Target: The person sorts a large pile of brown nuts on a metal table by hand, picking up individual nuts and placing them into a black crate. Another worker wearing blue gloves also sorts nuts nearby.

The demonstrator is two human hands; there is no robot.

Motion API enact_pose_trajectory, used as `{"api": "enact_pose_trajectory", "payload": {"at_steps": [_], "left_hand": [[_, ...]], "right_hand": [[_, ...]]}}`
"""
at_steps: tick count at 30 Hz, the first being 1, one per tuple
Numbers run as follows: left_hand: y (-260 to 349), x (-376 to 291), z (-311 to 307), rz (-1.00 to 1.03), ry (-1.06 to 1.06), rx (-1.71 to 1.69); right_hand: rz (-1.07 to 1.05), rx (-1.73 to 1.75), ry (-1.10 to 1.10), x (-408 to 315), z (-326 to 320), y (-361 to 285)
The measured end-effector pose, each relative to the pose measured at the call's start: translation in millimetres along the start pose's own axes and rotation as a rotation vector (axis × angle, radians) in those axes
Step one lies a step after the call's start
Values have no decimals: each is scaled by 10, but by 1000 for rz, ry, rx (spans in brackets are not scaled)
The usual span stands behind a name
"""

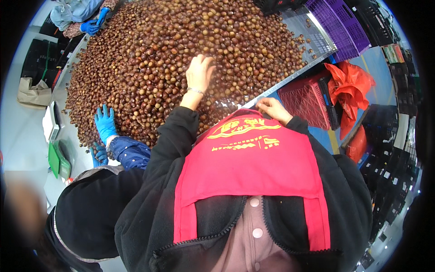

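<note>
A broad heap of round brown nuts or fruits (153,64) covers most of the metal table. My left hand (199,73), with a bracelet at the wrist, is over the middle of the heap, its fingers bent; whether anything lies between them cannot be told. My right hand (273,109) is by the table's raised metal edge (272,90), at the top of my red apron (251,163), fingers curled; its fingertips are partly hidden, and whether it holds anything cannot be told.
A co-worker's blue-gloved hands (105,124) touch the heap at left; another person's blue gloves (95,25) are at top left. A red plastic crate (306,102) and an orange-red plastic bag (350,88) lie right of the table. A purple crate (340,27) stands top right, a green scoop-like container (59,159) lower left.
</note>
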State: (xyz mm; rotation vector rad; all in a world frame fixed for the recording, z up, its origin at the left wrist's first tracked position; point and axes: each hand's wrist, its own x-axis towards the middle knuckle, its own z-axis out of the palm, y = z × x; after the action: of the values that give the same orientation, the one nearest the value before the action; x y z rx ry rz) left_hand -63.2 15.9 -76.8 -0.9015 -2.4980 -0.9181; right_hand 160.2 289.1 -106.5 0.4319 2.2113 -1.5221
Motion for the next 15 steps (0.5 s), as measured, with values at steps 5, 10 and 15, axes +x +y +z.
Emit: {"api": "enact_pose_trajectory", "payload": {"at_steps": [5, 10, 15], "left_hand": [[116, 74, -91, -182, 9, -438], [573, 10, -179, -642, -95, -1251], [1012, 94, -231, -820, -8, -1513]], "right_hand": [[-37, 185, -45, 1, -73, -537], [-355, 331, -113, 266, -213, -1263], [-764, 186, -104, 532, -452, -1721]]}}
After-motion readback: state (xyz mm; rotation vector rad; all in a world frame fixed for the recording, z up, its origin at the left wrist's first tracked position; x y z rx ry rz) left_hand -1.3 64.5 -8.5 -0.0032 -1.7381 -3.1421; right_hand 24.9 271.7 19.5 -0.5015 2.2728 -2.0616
